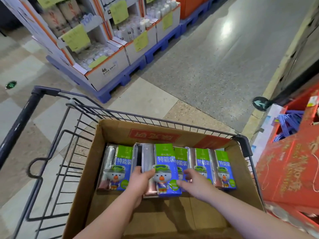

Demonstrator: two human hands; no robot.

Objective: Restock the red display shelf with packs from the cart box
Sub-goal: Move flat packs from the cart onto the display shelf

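Observation:
An open cardboard box [110, 133] sits in a wire shopping cart [57, 135]. Several blue-and-green packs with a cartoon bear stand in a row at its far end. My left hand [140, 181] grips the lower end of one pack [164, 163], thumb on its front, and the pack stands raised a little above the row. My right hand [191, 181] hovers with relaxed, spread fingers just right of that pack, over the neighbouring packs [203, 163]. The red display shelf [291, 163] stands at the right edge of the view.
Blue rope handles [286, 125] lie in the top of the red display. White cardboard displays of bottles on blue pallets [131, 73] stand across the aisle. Grey floor stretches between the cart and the pallets.

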